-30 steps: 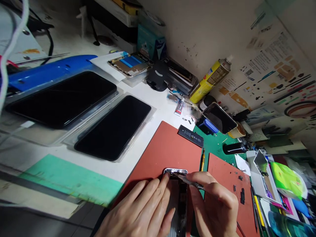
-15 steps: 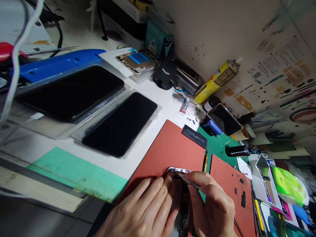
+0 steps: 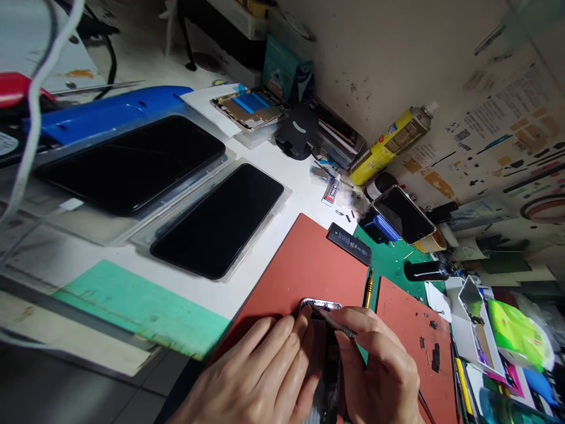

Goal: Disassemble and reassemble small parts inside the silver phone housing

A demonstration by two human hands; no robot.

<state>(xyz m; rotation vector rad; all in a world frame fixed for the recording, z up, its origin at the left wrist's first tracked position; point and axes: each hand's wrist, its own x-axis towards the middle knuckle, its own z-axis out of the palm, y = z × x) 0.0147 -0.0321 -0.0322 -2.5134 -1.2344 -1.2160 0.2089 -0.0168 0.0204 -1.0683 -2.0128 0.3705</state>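
Note:
An opened phone [image 3: 327, 377] lies on the red-brown mat [image 3: 304, 259], its top frame showing small metal parts. My left hand [image 3: 260, 377] is laid along its left side, fingers close together and the foremost fingertip pressing near the top end. In my right hand [image 3: 379, 359], thumb and fingers pinch a slim tool with a knurled grey handle [image 3: 342, 325]. The tool's tip points left into the phone's top end, close to the left fingertip; the exact contact is hidden. Much of the phone's body is covered by my hands.
A phone battery [image 3: 349, 242] and a gold screwdriver [image 3: 368, 288] lie beyond my hands. Two dark phone screens [image 3: 216, 221] rest on clear trays at left. Small black parts [image 3: 436, 356] sit on a second mat at right. A yellow spray can [image 3: 391, 144] leans near the wall.
The view has shifted slightly, so the surroundings sit a little further right. Both hands, the tool and the phone keep nearly the same positions relative to one another.

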